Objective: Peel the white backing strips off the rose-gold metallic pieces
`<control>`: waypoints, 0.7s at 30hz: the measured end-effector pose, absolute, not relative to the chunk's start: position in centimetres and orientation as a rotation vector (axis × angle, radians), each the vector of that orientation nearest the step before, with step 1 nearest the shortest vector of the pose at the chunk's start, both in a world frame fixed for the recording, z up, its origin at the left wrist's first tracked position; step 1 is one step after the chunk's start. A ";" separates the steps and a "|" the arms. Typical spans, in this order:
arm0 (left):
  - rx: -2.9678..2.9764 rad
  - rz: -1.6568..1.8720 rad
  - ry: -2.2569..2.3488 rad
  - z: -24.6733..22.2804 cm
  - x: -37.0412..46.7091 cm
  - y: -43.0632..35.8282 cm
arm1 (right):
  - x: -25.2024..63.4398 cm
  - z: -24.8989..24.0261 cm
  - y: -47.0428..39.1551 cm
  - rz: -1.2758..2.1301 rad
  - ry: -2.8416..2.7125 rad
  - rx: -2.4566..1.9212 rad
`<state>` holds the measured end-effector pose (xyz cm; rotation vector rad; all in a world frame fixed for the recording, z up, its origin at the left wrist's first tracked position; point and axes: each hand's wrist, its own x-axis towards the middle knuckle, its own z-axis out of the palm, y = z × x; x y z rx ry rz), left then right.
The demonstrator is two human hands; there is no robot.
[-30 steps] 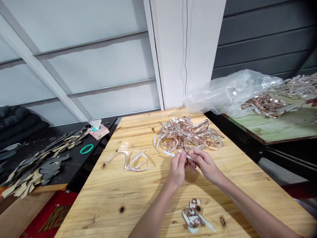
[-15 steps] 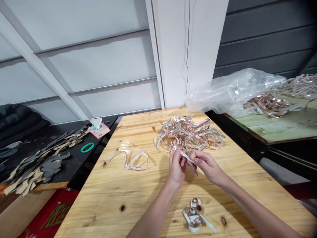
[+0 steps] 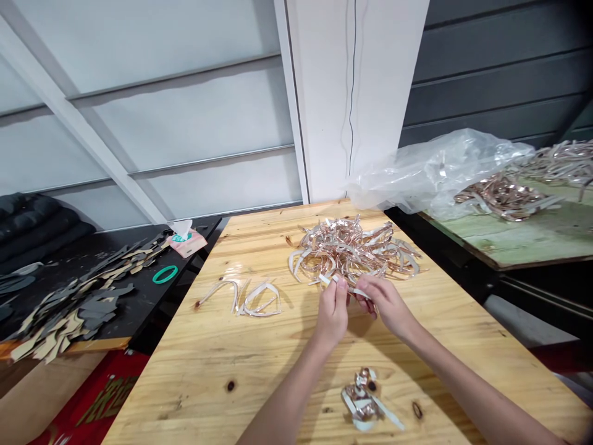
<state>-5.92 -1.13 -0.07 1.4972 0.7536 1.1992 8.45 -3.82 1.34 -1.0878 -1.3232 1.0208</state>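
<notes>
My left hand [image 3: 334,309] pinches a thin white strip [image 3: 353,289] between thumb and fingers. On the same strip, to the right, my right hand [image 3: 384,303] is closed. Just beyond both hands lies a tangled pile of white and rose-gold strips [image 3: 354,247] on the wooden table [image 3: 194,371]. Several curved strips [image 3: 262,300] rest apart on the left of the table. Nearer to me, a small crumpled bunch of shiny strips [image 3: 364,402] lies between my forearms.
At the left, a dark table holds dark and tan scraps [image 3: 88,303], a green ring [image 3: 165,274] and a tissue pack [image 3: 188,241]. A clear plastic bag [image 3: 435,167] and more strips [image 3: 504,196] lie on the green table [image 3: 523,241] at the right.
My right hand has shifted slightly along the strip, closer to my left hand, and the strip's angle has changed a little. The pile and the small bunch stay in place.
</notes>
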 end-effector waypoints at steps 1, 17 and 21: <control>1.525 1.216 0.761 -0.1 -6.1 -1.1 | 8.3 1.4 -3.9 0.963 -1.388 -1.113; 1.461 1.138 0.817 -0.2 -5.7 -0.9 | 7.5 0.4 -4.3 1.023 -1.378 -0.956; 1.311 1.191 0.798 -0.6 -5.4 -0.8 | 7.6 0.6 -4.3 1.029 -1.383 -0.938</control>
